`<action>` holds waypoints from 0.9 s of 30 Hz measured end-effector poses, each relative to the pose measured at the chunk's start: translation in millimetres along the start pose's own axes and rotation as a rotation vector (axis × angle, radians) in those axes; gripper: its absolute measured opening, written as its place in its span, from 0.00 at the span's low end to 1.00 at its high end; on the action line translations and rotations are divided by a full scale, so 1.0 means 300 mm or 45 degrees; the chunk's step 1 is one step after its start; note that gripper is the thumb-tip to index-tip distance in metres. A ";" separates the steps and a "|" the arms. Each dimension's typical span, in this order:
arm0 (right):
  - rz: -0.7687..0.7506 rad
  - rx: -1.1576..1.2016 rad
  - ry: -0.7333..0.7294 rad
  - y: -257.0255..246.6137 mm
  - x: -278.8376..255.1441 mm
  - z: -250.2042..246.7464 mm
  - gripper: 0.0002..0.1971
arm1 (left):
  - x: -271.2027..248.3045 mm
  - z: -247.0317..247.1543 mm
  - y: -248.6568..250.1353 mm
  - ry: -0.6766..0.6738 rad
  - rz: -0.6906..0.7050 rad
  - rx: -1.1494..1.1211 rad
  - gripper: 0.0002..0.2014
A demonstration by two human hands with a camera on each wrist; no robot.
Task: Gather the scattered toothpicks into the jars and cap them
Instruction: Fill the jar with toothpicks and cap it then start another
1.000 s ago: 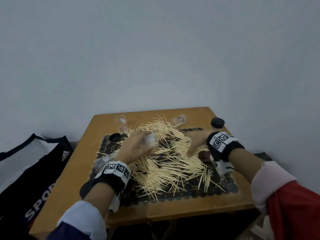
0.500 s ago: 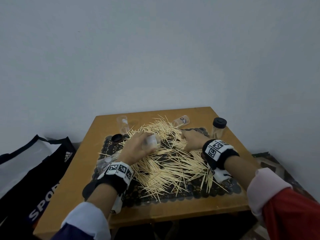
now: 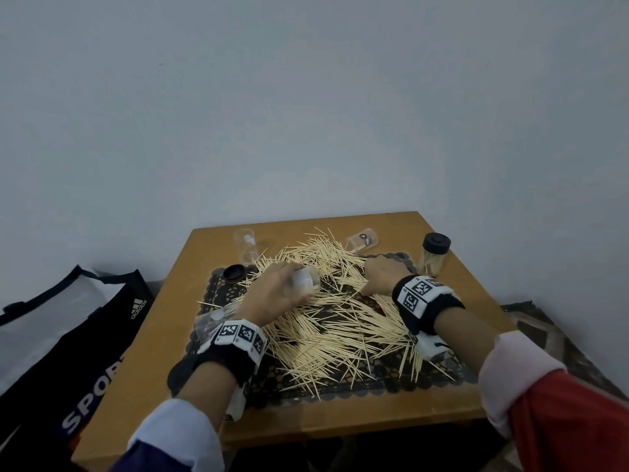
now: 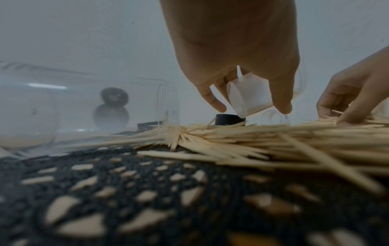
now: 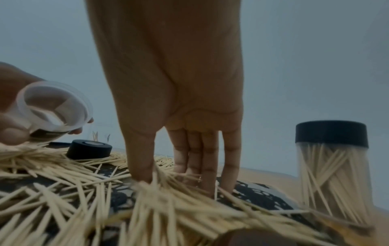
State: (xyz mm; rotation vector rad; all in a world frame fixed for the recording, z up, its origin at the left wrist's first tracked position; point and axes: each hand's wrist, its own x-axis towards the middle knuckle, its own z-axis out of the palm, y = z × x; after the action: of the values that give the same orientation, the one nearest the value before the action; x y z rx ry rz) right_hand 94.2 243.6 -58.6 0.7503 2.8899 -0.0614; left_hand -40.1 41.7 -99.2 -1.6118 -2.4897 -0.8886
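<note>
Several loose toothpicks (image 3: 340,328) (image 4: 252,138) (image 5: 63,166) lie heaped on a black lace mat (image 3: 391,383). My left hand (image 3: 282,287) (image 4: 252,108) grips a clear empty jar (image 3: 304,281) (image 4: 248,96) (image 5: 52,108) just above the pile, tilted with its mouth toward the right. My right hand (image 3: 377,277) (image 5: 185,176) (image 4: 353,103) reaches to the far right part of the heap, its straight fingers (image 5: 206,166) and thumb pressed down into the toothpicks. A jar packed with toothpicks under a black cap (image 3: 434,257) (image 5: 332,174) stands just right of that hand.
An upright empty jar (image 3: 246,247) and one lying on its side (image 3: 362,241) are at the far edge of the wooden table (image 3: 340,427). A loose black cap (image 3: 234,272) (image 5: 89,149) (image 4: 229,119) lies far left; another clear jar (image 3: 207,323) lies by my left wrist. A sports bag (image 3: 68,335) stands left of the table.
My right hand has moved forward and left, from the pile's right middle to its far part beside the capped jar. The left hand with the jar has hardly moved.
</note>
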 end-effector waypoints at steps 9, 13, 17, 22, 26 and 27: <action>-0.054 -0.095 -0.051 -0.020 -0.001 0.038 0.11 | 0.001 0.000 0.001 -0.037 -0.042 0.010 0.34; -0.014 -0.037 -0.049 -0.016 0.003 0.037 0.12 | -0.001 0.004 0.000 -0.022 -0.078 -0.023 0.34; -0.012 0.137 -0.081 0.000 0.009 0.019 0.16 | 0.002 0.005 0.012 -0.003 -0.096 -0.072 0.33; -0.068 0.307 -0.129 -0.003 0.011 0.012 0.17 | 0.002 0.004 0.009 -0.014 -0.102 -0.063 0.34; -0.085 0.245 -0.127 -0.013 0.002 0.023 0.12 | 0.006 0.007 0.006 -0.035 -0.112 -0.058 0.33; -0.088 0.236 -0.147 -0.015 0.001 0.025 0.13 | 0.006 0.007 0.008 -0.042 -0.116 -0.058 0.33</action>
State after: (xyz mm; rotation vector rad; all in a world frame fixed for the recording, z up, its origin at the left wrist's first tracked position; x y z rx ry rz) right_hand 92.7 239.4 -66.0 0.6521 2.8256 -0.3726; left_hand -38.3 44.8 -99.3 -1.5499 -2.6024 -0.9427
